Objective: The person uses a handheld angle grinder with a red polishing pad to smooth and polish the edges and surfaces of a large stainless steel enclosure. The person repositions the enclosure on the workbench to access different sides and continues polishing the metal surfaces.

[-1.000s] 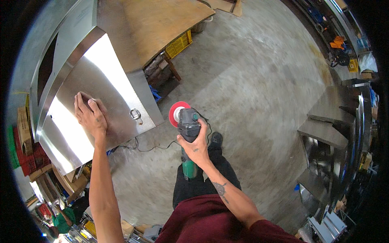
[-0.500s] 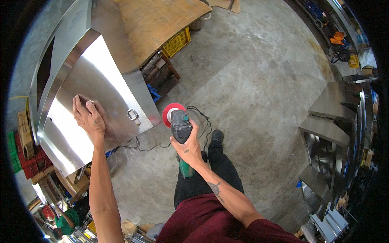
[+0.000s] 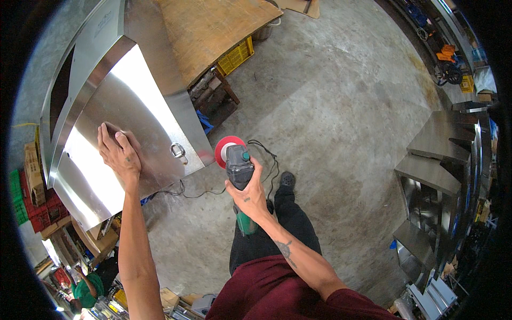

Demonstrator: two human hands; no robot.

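My left hand lies open on the shiny sheet-metal panel, fingers stretched toward its far side. The panel belongs to a large metal box-like piece at the left, and a metal ring handle sits near its right corner. My right hand is wrapped round a green and dark grey angle grinder, held in front of my legs. Its round red disc points away from me, just off the panel's right corner. I cannot tell whether the disc is spinning.
A black cord trails over the concrete floor by the grinder. Beyond the panel stands a wooden-topped table with a yellow crate beneath. Bent metal pieces stand at the right. A person in green is at lower left.
Everything in view sits slightly further right, as if the head moved a little. Both hands keep their places on the panel and the angle grinder.
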